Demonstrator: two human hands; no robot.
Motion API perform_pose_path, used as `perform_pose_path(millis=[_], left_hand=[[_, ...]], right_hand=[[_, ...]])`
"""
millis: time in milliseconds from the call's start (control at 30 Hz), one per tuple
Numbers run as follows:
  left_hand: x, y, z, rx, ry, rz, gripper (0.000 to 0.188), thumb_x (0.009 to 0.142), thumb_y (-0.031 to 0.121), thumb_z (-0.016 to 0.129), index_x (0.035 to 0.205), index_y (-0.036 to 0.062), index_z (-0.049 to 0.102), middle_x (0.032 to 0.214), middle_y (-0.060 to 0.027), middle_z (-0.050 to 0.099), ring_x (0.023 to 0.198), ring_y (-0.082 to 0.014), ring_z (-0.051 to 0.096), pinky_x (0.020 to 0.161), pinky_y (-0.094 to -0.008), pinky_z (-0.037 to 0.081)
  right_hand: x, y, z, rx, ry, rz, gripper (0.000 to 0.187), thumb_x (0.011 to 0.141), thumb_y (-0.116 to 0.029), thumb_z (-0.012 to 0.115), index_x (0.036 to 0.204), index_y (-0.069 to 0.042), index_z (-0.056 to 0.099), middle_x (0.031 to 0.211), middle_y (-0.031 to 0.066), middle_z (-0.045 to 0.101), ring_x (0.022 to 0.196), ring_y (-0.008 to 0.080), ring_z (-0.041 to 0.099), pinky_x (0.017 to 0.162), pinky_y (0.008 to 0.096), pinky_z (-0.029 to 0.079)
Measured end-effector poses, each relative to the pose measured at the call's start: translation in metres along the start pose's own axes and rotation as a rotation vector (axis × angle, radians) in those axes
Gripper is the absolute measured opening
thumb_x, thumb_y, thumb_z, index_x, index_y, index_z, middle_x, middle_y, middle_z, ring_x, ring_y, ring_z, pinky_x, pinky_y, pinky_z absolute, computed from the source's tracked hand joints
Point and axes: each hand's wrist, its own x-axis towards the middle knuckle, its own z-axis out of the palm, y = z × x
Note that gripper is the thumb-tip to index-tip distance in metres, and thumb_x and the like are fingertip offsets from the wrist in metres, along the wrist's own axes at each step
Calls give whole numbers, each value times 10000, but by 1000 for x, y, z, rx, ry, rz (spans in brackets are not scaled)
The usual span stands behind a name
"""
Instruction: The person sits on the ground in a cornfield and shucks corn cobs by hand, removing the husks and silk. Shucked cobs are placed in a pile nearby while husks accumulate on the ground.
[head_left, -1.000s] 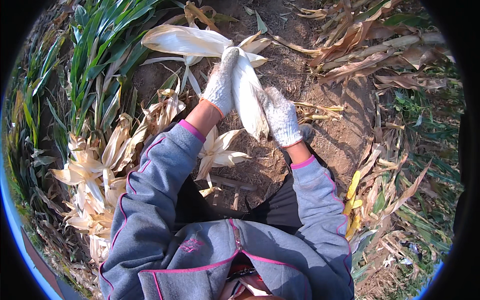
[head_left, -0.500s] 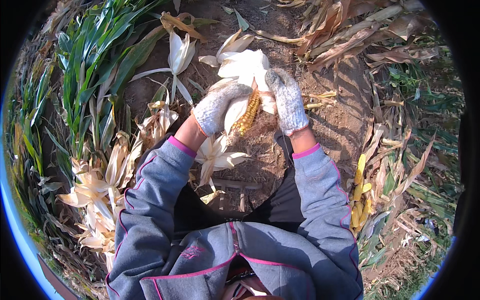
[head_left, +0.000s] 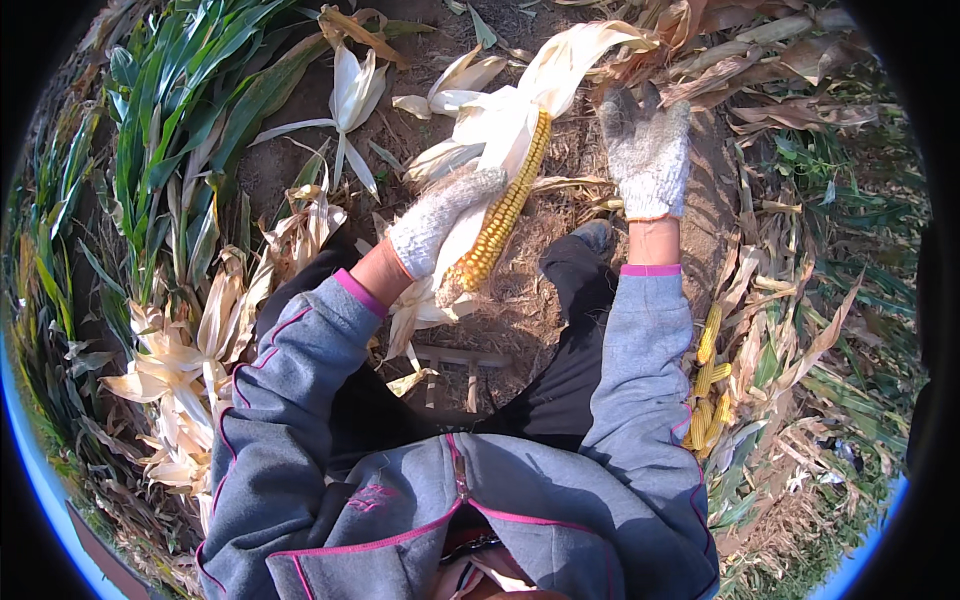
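My left hand (head_left: 440,215), in a white knitted glove, is closed around an ear of corn (head_left: 512,205) from its left side. The yellow kernels are bare along the ear's right side, and its tip points down toward me. Pale husk leaves (head_left: 575,65) are peeled back and still hang at its far end, while more husk lies between the glove and the cob. To the right of the ear, apart from it, my right hand (head_left: 645,155) is open with its gloved fingers spread and nothing in it.
Several husked cobs (head_left: 708,380) lie to my right. Empty husks (head_left: 190,385) are heaped on the left, with another husk (head_left: 355,95) ahead. Green corn stalks (head_left: 190,130) stand at far left; dry stalks (head_left: 740,60) lie at upper right. A wooden frame (head_left: 470,357) sits between my legs.
My right hand has left the ear and moved right, its fingers spreading. The husk now trails toward the upper right, and more kernels show. My left hand keeps its hold.
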Motion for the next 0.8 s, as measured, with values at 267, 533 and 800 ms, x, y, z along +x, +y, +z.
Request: perform_pose_path(millis=[267,533,800], left_hand=[[10,15,5,59,141,300,308,939,249,533,1135,12,549,980,-91,629,869,-164,637,766,-307,537],[16,12,4,90,104,232,258,905,167,579,1126,37,552,1002,-65,621,893,-155,625,799,-312,524],[20,9,-7,135,22,258,302,891,72,525,1185,6,502,1066,-82,601,957,-183,611,881,-350,502]], right_hand=[[-48,88,43,-870,-113,350,395,976,-257,503,1281,-7,470,1147,62,569,1039,120,503,927,278,403],[-53,92,39,-912,-85,364,322,991,-230,440,1235,-27,493,1063,64,578,924,128,543,841,291,457],[-49,91,17,-943,-151,300,336,997,-256,417,1233,-25,483,1093,95,583,980,149,568,873,302,452]])
